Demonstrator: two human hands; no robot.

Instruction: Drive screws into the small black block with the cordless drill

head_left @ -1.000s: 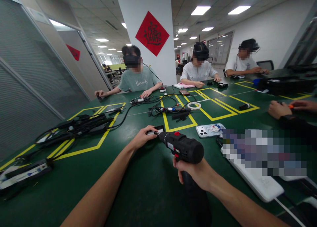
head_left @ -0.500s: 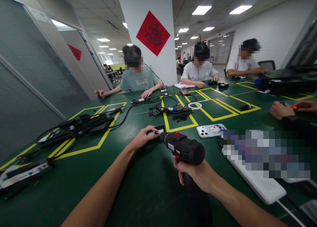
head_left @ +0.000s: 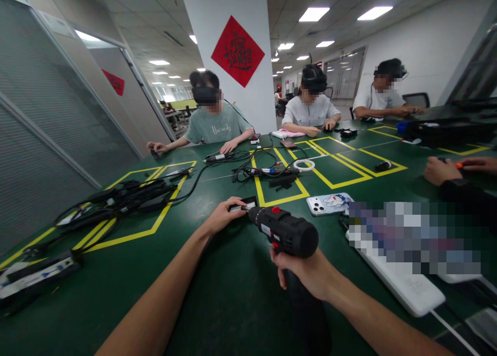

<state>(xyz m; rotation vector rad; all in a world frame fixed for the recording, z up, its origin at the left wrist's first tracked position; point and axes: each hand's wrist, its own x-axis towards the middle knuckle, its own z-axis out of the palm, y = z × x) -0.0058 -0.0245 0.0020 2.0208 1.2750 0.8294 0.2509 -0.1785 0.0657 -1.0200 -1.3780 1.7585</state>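
My right hand (head_left: 306,273) is closed round the grip of a black cordless drill (head_left: 287,231) with red marks, held level above the green table (head_left: 217,294). The drill's tip points left and meets a small black and white part (head_left: 243,205) lying on the table. My left hand (head_left: 223,215) pinches that part and holds it down, fingers curled over it.
A phone in a patterned case (head_left: 329,203) lies just right of the drill; a long white slab (head_left: 399,286) is further right. Tangled black cables and devices (head_left: 124,195) fill the left. Yellow tape boxes mark the table. Three people sit opposite; another person's hands (head_left: 440,171) work at right.
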